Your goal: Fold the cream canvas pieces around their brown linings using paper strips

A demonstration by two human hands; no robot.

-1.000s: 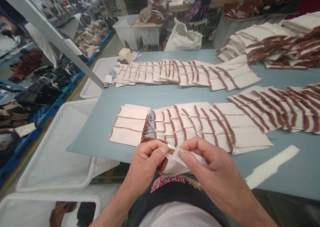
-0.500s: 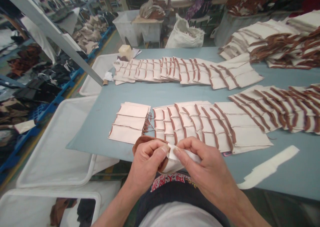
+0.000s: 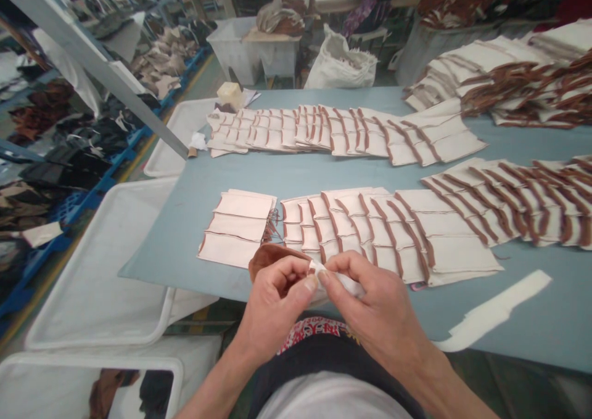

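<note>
Both my hands pinch a brown leather piece with a white backing (image 3: 276, 256) just over the table's front edge. My left hand (image 3: 280, 299) has thumb and fingers closed on its seam. Close beside it, my right hand (image 3: 374, 302) grips the white side with thumb and forefinger. The fingertips almost meet, and the part between them is mostly hidden. Beyond my hands lies a row of overlapping white panels with brown edges (image 3: 340, 219). A separate sewn panel (image 3: 235, 225) rests to the left of that row, with loose brown strips between.
A second row of panels (image 3: 296, 129) lies farther back on the blue table (image 3: 176, 222). White strips (image 3: 504, 308) lie at the right. White bins (image 3: 102, 265) stand left, near a slanted metal post (image 3: 120, 86). A white sack (image 3: 342, 61) is behind the table.
My fingers have shifted slightly on the piece, and its brown leather flap has tilted up a little. Less of its white underside shows below my hands.
</note>
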